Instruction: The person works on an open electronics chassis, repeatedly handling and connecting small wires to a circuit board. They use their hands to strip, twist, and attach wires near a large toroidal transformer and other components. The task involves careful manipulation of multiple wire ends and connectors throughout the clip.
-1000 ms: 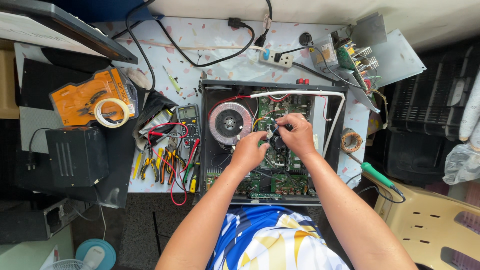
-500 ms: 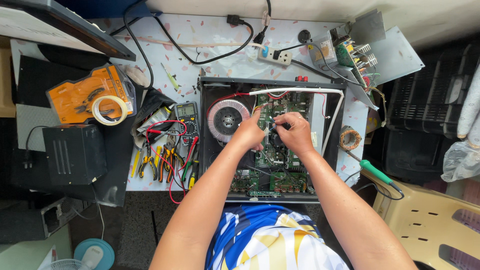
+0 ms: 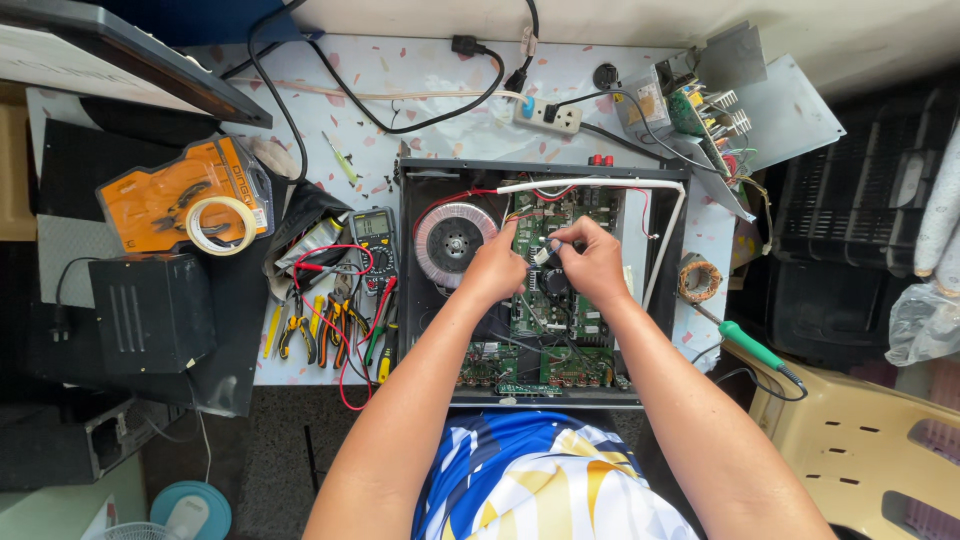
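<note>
Both hands meet over the green circuit board inside the open black case. The left hand and the right hand pinch a small white connector between their fingertips, just above the board's middle. A round coil sits just left of the left hand. Pliers and a meter lie on the table, left of the case.
</note>
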